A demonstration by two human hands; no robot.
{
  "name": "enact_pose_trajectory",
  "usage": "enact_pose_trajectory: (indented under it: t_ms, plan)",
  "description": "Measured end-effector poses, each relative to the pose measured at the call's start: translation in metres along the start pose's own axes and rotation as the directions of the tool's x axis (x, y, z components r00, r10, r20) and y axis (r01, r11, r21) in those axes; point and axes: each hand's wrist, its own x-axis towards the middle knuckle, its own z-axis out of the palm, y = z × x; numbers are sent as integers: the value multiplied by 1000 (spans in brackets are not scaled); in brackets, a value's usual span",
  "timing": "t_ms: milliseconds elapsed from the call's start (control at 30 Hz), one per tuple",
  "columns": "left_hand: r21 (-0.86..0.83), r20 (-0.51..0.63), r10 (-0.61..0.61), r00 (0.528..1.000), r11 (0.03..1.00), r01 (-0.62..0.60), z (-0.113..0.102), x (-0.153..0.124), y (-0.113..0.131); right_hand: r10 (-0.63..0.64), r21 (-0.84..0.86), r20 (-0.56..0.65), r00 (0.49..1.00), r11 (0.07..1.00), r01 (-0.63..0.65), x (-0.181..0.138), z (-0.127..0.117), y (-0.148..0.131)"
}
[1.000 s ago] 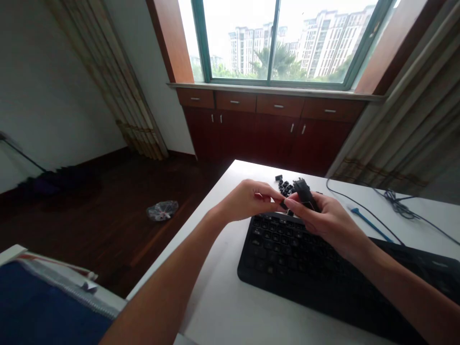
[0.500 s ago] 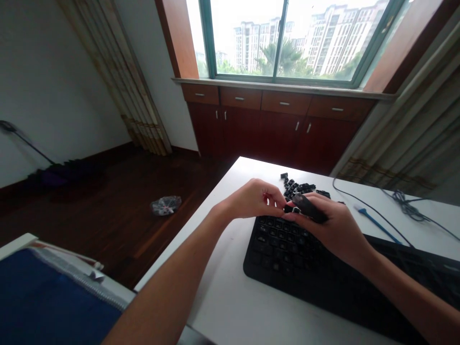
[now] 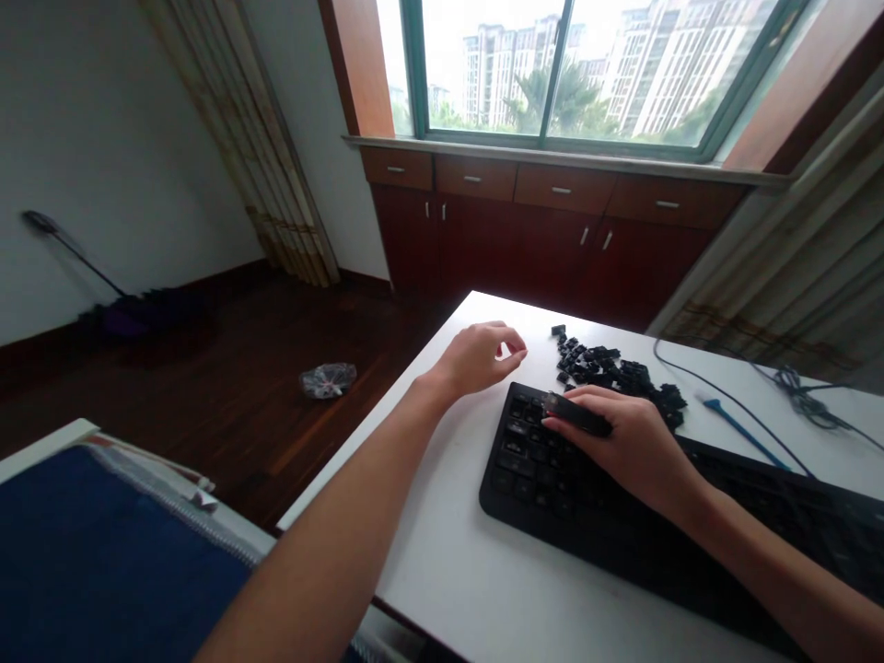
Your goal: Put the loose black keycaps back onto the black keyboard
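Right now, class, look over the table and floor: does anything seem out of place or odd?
Yes. Loose black keycap-like pieces lie jumbled just beyond the keyboard, rather than seated in rows on it. A crumpled clear plastic bundle also lies on the dark floor, like stray litter.

Interior lit by daylight from the window [image 3: 554, 74], where the sky [image 3: 483, 11] is overexposed to near white and the buildings [image 3: 511, 78] beyond appear pale and hazy. The tabletop [image 3: 442, 543] is brightest at its far corner and grades to grey toward its near edge. The floor [image 3: 276, 359] and cabinet [image 3: 511, 239] fall into deep shade. Low contrast obscures detail in the black keyboard [image 3: 622, 539] and in the small black parts [image 3: 608, 366] near the tabletop's far edge. Wide-angle distortion splays the curtains [image 3: 815, 249] outward at the top; fine detail is soft.
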Motion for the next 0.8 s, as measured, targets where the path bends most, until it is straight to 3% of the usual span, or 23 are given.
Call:
enact_pose_trajectory:
  t_ms: [233, 433, 633, 700, 800]
  plan:
    - [122, -50, -13, 999, 992, 19, 6, -3, -3, -29, -25, 19, 999, 999, 30, -1, -1, 2]
    - [172, -20, 7, 1000, 985, -4, 6, -3, -2, -28, -18, 20, 999, 999, 28, -2, -2, 4]
    - [195, -4, 19, 1000, 981, -18, 7, -3, -2, -72, -61, 94, 993, 995, 78, -2, -5, -1]
    - [198, -5, 20, 1000, 980, -18, 7, -3, -3, -51, -56, 53, 997, 997, 54, -3, -8, -4]
    - [203, -7, 21, 1000, 979, -19, 7, -3, -3, 103, 3, -106, 989, 995, -103, -2, -13, -10]
